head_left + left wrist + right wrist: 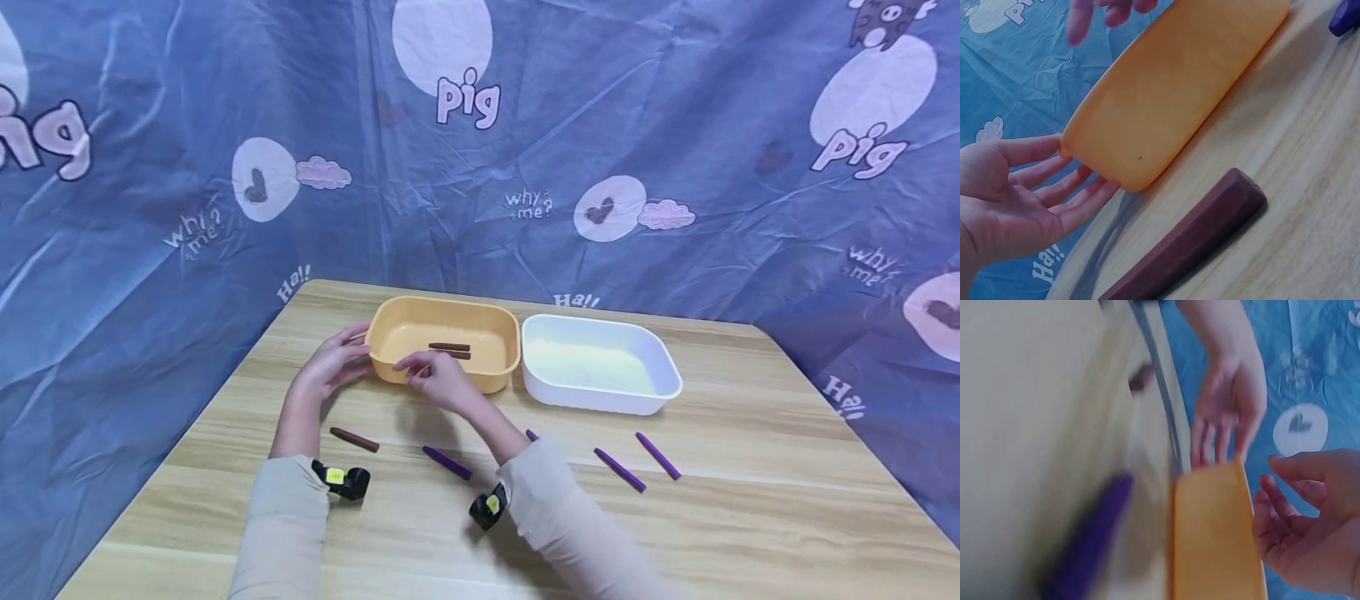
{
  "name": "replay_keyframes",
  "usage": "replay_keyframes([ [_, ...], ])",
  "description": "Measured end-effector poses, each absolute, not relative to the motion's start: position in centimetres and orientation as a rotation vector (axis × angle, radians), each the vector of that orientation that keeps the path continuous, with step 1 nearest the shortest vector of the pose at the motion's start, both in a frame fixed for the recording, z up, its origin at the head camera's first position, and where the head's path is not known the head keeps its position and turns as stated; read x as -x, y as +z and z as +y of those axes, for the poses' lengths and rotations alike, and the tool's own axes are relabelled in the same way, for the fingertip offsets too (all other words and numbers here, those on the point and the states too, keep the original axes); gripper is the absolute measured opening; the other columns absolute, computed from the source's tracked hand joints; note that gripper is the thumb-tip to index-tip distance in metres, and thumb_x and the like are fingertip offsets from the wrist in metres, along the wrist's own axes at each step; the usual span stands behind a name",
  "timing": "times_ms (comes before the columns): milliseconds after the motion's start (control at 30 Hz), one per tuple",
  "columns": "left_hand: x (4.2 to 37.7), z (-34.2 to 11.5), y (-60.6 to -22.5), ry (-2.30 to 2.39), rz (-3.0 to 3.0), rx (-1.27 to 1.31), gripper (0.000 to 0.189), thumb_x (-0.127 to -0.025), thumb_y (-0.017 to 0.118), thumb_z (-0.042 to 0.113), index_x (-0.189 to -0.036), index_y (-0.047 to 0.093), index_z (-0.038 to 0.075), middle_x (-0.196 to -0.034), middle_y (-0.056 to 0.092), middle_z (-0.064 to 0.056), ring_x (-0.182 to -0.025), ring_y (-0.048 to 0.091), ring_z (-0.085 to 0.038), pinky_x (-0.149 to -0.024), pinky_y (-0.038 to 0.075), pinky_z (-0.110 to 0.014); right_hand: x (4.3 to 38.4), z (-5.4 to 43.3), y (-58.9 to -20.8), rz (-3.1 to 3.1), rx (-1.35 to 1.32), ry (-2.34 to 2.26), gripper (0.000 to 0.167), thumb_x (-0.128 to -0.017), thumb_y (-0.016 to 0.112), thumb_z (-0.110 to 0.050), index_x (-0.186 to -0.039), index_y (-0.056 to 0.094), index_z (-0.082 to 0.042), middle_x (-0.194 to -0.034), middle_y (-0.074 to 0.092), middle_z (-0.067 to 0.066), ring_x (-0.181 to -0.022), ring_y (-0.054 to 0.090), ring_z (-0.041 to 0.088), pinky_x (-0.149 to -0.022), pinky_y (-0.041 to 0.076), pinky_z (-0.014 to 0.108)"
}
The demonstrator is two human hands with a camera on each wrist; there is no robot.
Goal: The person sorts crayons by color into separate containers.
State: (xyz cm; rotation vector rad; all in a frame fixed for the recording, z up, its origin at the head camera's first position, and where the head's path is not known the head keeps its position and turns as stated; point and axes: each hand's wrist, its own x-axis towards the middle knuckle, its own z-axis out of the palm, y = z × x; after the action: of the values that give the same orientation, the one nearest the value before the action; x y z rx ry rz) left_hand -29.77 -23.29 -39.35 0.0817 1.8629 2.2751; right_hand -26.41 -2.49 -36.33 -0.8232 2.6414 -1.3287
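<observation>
Two brown crayons point(450, 355) lie side by side in the orange bin point(495, 379). At the bin's left end, my left hand point(333, 362) touches the wall with its fingers fairly straight, as the left wrist view also shows. My right hand point(442, 379) is over the bin's front rim, its fingers loosely bent and nothing between them in the right wrist view point(1316, 519). Another brown crayon point(354, 439) rests on the table nearer the left forearm. A purple crayon point(447, 462) lies in front of the bin, between the two forearms.
A white bin point(600, 398) stands just right of the orange one. Two purple crayons point(619, 470) lie on the wooden table point(750, 500) in front of it, and the right sleeve partly covers another purple crayon point(532, 435). Blue printed cloth point(480, 208) hangs behind.
</observation>
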Motion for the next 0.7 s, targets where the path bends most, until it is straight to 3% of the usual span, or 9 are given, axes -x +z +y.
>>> replay_keyframes([
  [300, 29.7, -23.3, -39.4, 2.253, 1.888, -0.095, 0.055, -0.095, 0.037, -0.005, -0.144, 0.014, -0.002, -0.146, 0.018, -0.026, -0.128, 0.024, -0.041, -0.101, 0.028, -0.048, 23.2, -5.3, -38.6, 2.497, 0.856, -1.345, 0.023, -0.08, 0.066, 0.001, -0.101, 0.069, -0.006, -0.08, 0.063, 0.004, -0.068, 0.056, 0.007, -0.061, 0.045, 0.018],
  [700, 29.7, -23.8, -39.5, 2.255, 1.876, -0.13, 0.057, -0.095, 0.041, -0.003, -0.145, 0.014, -0.002, -0.146, 0.018, -0.025, -0.129, 0.024, -0.04, -0.1, 0.03, -0.047, 22.2, -6.7, -40.6, 2.484, 0.781, -1.231, 0.025, -0.076, 0.069, 0.0, -0.1, 0.068, -0.006, -0.075, 0.061, -0.004, -0.066, 0.054, 0.003, -0.061, 0.043, 0.017],
])
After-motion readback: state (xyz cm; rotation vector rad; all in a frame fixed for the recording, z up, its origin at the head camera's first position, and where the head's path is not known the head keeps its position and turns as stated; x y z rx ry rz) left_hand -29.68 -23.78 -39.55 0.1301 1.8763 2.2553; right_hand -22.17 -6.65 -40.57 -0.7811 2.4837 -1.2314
